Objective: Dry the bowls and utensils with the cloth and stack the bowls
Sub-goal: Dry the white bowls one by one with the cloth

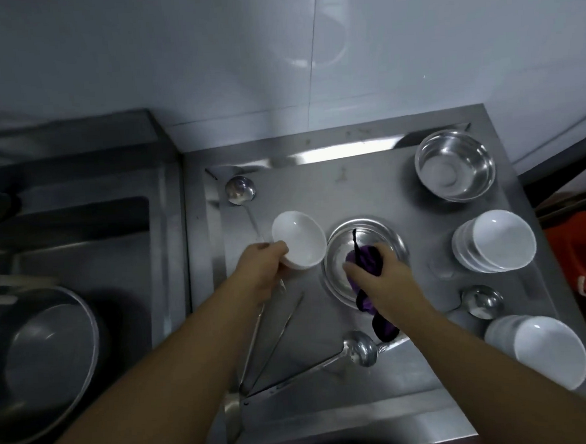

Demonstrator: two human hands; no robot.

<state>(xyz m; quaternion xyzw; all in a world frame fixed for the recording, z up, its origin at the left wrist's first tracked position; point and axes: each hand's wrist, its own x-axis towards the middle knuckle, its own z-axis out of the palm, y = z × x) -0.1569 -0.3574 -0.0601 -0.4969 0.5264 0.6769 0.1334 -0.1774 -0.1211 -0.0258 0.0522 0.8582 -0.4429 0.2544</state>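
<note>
White bowl (pixel 299 239) in left hand (pixel 263 262)

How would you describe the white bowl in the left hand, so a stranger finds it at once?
On the steel counter, look left of the steel bowl holding the purple cloth. The white bowl there is single, tilted, gripped by the left hand; other white bowls sit in stacks on the right.

We count two steel bowls (pixel 454 169) (pixel 338 253), three ladles (pixel 240 190) (pixel 482 301) (pixel 360 348), one loose white bowl (pixel 299 238), two white stacks (pixel 493 240) (pixel 536 352) at right, one purple cloth (pixel 366 262).
</note>
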